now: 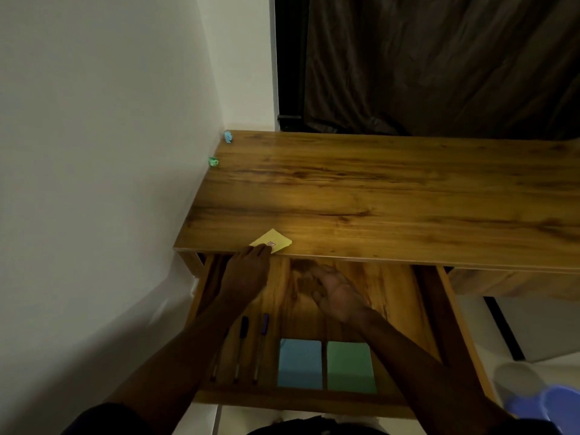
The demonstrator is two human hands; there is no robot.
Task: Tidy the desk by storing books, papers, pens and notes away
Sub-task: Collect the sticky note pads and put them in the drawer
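Observation:
A yellow sticky-note pad (273,239) lies at the front left edge of the wooden desk (392,196). My left hand (248,271) reaches up from the open drawer (389,296) and its fingertips touch the pad's near corner. My right hand (337,293) hovers palm-up over the drawer's middle with fingers relaxed, holding nothing. In the drawer lie several pens (243,346) at the left, then a blue note pad (299,364) and a green note pad (351,367) side by side. Two crumpled notes, one blue (228,136) and one green (213,161), sit against the wall at the desk's left edge.
A white wall (110,152) runs along the desk's left side. A dark curtain (439,64) hangs behind the desk. A blue and white container (533,397) stands on the floor at the lower right, beside the drawer.

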